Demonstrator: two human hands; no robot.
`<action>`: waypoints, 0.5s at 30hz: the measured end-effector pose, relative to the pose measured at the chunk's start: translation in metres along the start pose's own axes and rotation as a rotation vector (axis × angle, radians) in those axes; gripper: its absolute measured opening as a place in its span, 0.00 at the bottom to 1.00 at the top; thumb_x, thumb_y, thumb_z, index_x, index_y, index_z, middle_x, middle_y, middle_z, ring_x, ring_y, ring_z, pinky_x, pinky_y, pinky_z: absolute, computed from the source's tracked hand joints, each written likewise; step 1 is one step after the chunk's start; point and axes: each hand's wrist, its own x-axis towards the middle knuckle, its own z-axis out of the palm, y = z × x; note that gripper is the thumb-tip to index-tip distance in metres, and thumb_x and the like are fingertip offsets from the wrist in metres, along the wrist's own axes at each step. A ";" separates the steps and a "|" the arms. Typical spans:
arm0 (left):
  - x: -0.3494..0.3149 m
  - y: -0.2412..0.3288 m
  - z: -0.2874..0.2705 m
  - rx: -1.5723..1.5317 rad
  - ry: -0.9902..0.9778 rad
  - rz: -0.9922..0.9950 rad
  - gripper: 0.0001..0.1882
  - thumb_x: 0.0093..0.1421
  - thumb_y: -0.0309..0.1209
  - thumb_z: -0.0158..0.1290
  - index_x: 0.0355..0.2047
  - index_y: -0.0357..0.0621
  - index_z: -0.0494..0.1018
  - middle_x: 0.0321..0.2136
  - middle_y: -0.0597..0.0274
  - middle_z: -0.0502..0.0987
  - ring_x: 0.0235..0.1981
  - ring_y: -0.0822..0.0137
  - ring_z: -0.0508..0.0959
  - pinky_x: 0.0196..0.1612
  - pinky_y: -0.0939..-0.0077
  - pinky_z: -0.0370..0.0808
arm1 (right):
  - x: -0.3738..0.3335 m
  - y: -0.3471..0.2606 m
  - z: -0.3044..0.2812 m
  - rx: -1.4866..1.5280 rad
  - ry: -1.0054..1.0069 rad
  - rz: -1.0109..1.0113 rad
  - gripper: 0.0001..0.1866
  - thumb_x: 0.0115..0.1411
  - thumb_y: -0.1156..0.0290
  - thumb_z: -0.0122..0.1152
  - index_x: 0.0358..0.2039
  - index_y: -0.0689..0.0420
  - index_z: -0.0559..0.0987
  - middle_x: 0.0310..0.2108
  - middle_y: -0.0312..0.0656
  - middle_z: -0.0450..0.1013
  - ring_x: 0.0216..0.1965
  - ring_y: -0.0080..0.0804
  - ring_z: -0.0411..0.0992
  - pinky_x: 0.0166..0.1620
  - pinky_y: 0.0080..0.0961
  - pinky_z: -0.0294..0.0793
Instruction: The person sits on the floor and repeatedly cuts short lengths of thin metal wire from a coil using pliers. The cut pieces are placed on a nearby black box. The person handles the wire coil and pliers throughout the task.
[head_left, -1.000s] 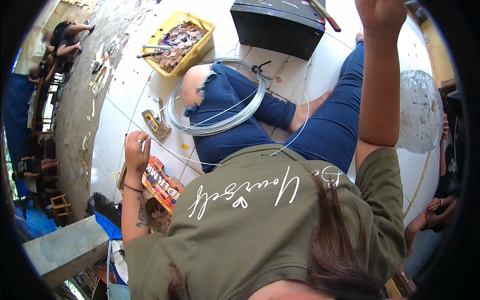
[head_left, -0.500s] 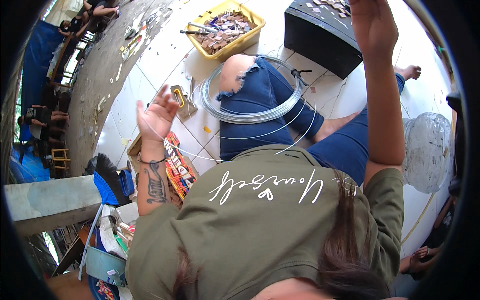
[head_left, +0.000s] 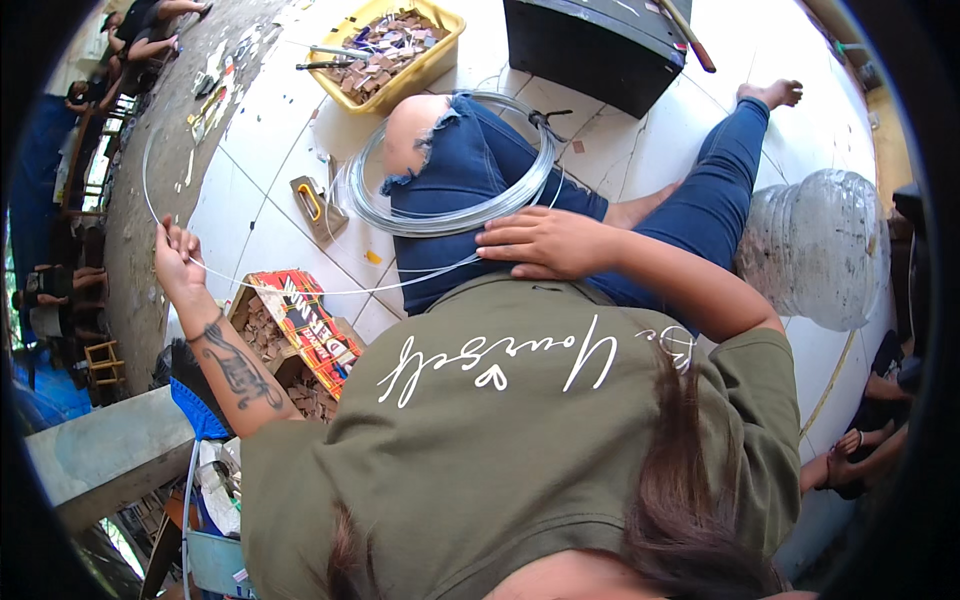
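A coil of thin silvery wire [head_left: 455, 222] lies over my bent knee and lap, with a dark tie at its far right. Out at the left, my left hand [head_left: 178, 258] is closed with its fingers curled on the loose length of wire [head_left: 300, 291]. That length runs from my lap to the hand and arcs up beyond it. My right hand [head_left: 545, 243] lies nearly flat on my lap at the coil's near edge, fingers stretched out. Its fingertips are by the wire, and I see no grip on it.
A yellow tub [head_left: 440, 60] of small brown tiles stands ahead, with a black box [head_left: 590, 60] right of it bearing a wooden-handled tool [head_left: 690, 35]. A trowel [head_left: 320, 208] lies on the tiled floor. A tile-filled carton [head_left: 305, 325] sits left, a large clear bottle [head_left: 815, 250] right.
My right hand has come down from over the black box to my lap. My left hand has moved outward to the left and closed on the wire, drawing a length out with it.
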 end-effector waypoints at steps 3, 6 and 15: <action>0.041 0.014 0.005 0.077 -0.140 -0.082 0.13 0.65 0.33 0.36 0.40 0.39 0.68 0.14 0.73 0.58 0.10 0.80 0.52 0.18 0.86 0.58 | 0.012 0.012 0.018 -0.022 0.105 -0.025 0.21 0.59 0.62 0.46 0.52 0.54 0.67 0.54 0.39 0.62 0.53 0.34 0.61 0.54 0.31 0.59; 0.087 0.048 0.023 0.111 -0.053 -0.083 0.13 0.63 0.34 0.39 0.42 0.41 0.69 0.17 0.73 0.64 0.10 0.80 0.54 0.19 0.86 0.60 | 0.036 0.016 0.030 -0.199 0.087 -0.138 0.21 0.60 0.62 0.45 0.54 0.52 0.66 0.55 0.36 0.60 0.47 0.30 0.62 0.49 0.28 0.61; 0.087 0.094 0.133 0.532 -0.316 0.513 0.09 0.63 0.35 0.42 0.30 0.46 0.68 0.13 0.76 0.56 0.11 0.81 0.55 0.16 0.86 0.54 | 0.071 0.009 0.016 0.129 0.142 -0.062 0.28 0.53 0.51 0.55 0.50 0.55 0.69 0.45 0.43 0.66 0.41 0.40 0.68 0.41 0.33 0.69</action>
